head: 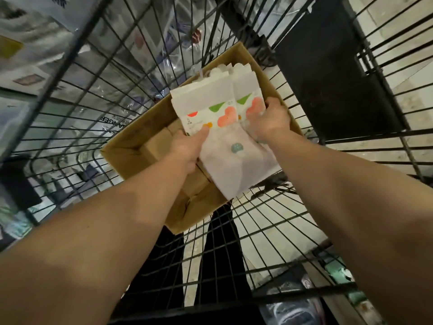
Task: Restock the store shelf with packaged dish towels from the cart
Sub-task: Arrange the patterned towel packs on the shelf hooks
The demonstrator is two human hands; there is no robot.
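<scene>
An open cardboard box (121, 146) sits inside the black wire cart (77, 118). It holds a row of white dish towel packs (236, 73) printed with coral, green and orange shapes. Both my hands reach into the box. My left hand (189, 146) grips the front pack (201, 102) at its lower left, thumb laid on its face. My right hand (269, 119) grips the right side of the packs, fingers curled over a coral print. A pale pack with a small teal mark (236, 160) lies slanted between my wrists, over the box's near edge.
Wire cart walls rise on all sides, with a dark panel (328, 73) at the upper right. Shelves of plastic-wrapped goods (35, 57) show through the mesh on the left. More packaged items (304, 301) lie below the cart at the lower right. Pale floor shows beneath the mesh.
</scene>
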